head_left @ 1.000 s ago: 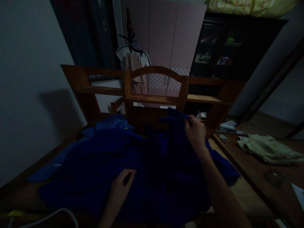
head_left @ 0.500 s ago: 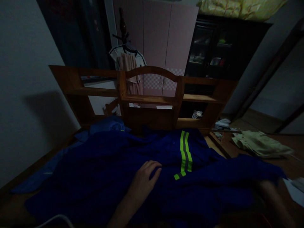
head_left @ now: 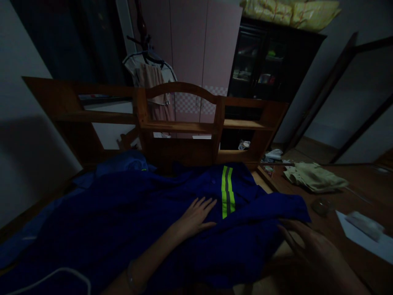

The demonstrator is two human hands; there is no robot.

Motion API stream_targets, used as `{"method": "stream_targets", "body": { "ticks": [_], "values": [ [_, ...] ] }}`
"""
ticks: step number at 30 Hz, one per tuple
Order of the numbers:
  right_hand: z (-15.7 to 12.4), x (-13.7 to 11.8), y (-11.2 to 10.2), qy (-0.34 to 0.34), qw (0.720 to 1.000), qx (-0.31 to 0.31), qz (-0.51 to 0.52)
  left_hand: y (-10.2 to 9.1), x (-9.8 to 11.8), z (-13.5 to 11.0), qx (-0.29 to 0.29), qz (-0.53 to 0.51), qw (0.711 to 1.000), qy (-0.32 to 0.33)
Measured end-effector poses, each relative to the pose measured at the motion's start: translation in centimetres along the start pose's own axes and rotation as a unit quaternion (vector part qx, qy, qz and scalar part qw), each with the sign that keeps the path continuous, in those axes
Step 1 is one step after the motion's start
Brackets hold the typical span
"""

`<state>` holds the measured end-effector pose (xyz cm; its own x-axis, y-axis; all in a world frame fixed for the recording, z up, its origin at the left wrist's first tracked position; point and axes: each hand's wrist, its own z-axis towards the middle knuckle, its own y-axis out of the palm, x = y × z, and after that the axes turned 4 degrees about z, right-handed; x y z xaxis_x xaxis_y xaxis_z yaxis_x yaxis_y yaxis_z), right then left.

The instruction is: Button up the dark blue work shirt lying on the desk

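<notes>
A dark blue work jacket [head_left: 123,213] lies spread before me, with a yellow-green and grey reflective stripe [head_left: 227,192] on its chest. My left hand [head_left: 198,215] rests flat on the cloth just left of the stripe, fingers spread, a bracelet on its wrist. At the jacket's right side, my right hand [head_left: 316,246] has thumb and fingertips brought together at the sleeve [head_left: 276,209], pinching its cloth. The dim light blurs the exact hold. The sleeve slants across the jacket's lower right.
Behind the jacket stands a wooden headboard [head_left: 181,128] with shelves. Lighter blue cloth [head_left: 123,160] is bunched at the left. To the right, a brown surface bears folded pale green cloth [head_left: 313,177], a glass [head_left: 321,206] and white paper [head_left: 359,237]. A white cord [head_left: 66,269] curves at lower left.
My right hand has come leftward and the sleeve with it, uncovering the brown surface at right. My left hand has flattened and spread its fingers. The view has turned slightly right.
</notes>
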<state>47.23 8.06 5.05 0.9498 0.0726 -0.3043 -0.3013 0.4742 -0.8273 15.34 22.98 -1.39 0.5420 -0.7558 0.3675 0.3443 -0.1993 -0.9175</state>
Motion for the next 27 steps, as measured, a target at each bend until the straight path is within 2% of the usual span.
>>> {"method": "stream_targets", "body": {
  "ticks": [4,7,10,14,18,22,27],
  "values": [
    [1.0,-5.1,2.8,-0.051,0.996,-0.023,0.066,-0.3,1.9,3.0,0.031,-0.038,0.998,0.032],
    [2.3,-6.4,5.8,-0.092,0.986,-0.078,0.113,0.7,2.2,5.1,0.037,-0.027,0.999,0.025],
    [2.0,-4.8,8.0,-0.029,0.985,-0.128,0.109,1.9,1.2,6.2,0.056,-0.013,0.998,-0.024],
    [0.2,-1.7,9.4,0.086,0.987,-0.107,0.083,2.6,-0.8,6.3,0.073,-0.101,0.989,-0.078],
    [0.0,0.4,10.3,0.102,0.989,-0.059,0.093,2.6,-1.3,6.0,0.096,-0.163,0.979,-0.074],
    [1.1,2.3,10.6,0.117,0.989,0.011,0.092,2.3,-0.9,5.7,0.097,-0.184,0.972,-0.112],
    [2.0,3.1,10.2,0.16,0.974,-0.041,0.158,1.9,-0.7,5.4,0.1,-0.257,0.956,-0.105]
  ]
}}
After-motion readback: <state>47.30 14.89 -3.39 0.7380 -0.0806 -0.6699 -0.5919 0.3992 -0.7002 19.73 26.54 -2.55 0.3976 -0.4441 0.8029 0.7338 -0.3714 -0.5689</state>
